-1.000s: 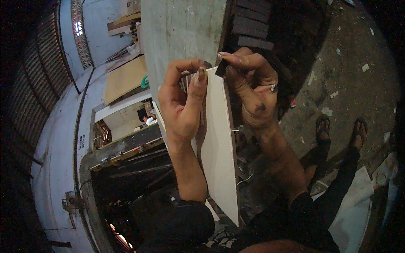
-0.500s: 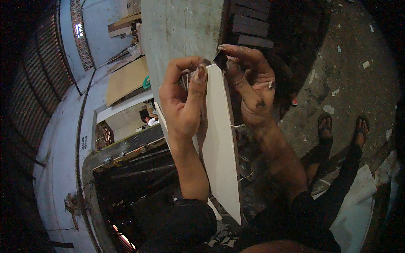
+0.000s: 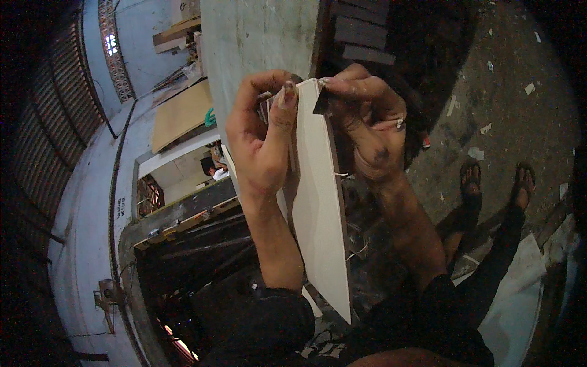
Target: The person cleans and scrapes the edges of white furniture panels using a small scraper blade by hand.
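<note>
A long cream-white panel (image 3: 318,202) runs from my lap toward the far side, its pointed near end by my legs. My left hand (image 3: 260,137) grips its far end from the left, thumb on the face and fingers curled behind. A small black piece with a pointed corner (image 3: 318,105) lies against the panel's far right corner. My right hand (image 3: 376,116) is closed there, index fingertip pressed at the corner on top of the black piece. The right thumb tip is partly hidden. White strands stick out from the panel's right side.
A pale green worn surface (image 3: 263,37) lies beyond my hands, with several dark flat pieces (image 3: 361,30) stacked beside it. Paper scraps litter the floor (image 3: 507,110) at right, near two sandalled feet (image 3: 471,180). A tan board (image 3: 180,116) leans at left; a person (image 3: 217,168) shows far off.
The black piece has gone from sticking out between my right fingers to lying against the panel's corner. My right fingers have curled further in, and my left hand has shifted slightly left.
</note>
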Demonstrator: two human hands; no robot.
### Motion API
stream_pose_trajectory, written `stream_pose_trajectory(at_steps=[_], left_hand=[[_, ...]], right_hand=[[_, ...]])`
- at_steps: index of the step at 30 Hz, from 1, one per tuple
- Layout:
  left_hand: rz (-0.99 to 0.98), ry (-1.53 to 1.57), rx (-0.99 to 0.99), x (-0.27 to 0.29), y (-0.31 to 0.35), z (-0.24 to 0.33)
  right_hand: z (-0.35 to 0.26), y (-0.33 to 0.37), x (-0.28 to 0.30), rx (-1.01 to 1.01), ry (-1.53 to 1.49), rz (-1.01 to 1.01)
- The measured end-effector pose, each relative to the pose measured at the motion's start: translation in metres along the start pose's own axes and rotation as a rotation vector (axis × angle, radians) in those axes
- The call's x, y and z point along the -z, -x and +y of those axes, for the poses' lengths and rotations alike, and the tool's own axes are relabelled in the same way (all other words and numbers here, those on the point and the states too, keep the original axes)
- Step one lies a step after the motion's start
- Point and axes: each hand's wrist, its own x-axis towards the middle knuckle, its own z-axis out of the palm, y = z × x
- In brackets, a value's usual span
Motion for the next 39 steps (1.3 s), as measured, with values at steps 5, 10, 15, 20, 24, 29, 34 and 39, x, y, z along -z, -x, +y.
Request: stream_pose_trajectory(at_steps=[5,10,15,20,24,29,34,39], left_hand=[[0.011,-0.007,0.050,0.000,0.000,0.005],[0.015,-0.041,0.012,0.001,-0.004,0.006],[0.024,-0.040,-0.032,0.000,-0.005,0.002],[-0.001,-0.054,0.000,0.000,-0.006,0.003],[-0.008,-0.064,0.003,0.004,-0.006,0.001],[0.017,-0.097,-0.052,0.001,-0.003,-0.002],[0.081,0.046,-0.058,0.009,0.012,0.003],[0.029,0.134,-0.060,-0.010,0.023,0.020]], right_hand=[[-0.006,0.006,0.001,0.012,0.067,-0.017],[-0.010,0.014,-0.001,-0.014,0.040,-0.026],[-0.018,0.023,0.000,-0.066,0.041,-0.013],[-0.020,0.032,0.004,-0.061,0.079,-0.024],[-0.019,0.042,0.000,-0.110,0.024,0.012],[-0.024,0.033,0.009,-0.180,0.141,0.135],[-0.032,0.028,0.012,-0.198,0.274,0.181],[-0.050,0.035,0.038,-0.240,0.462,0.217]])
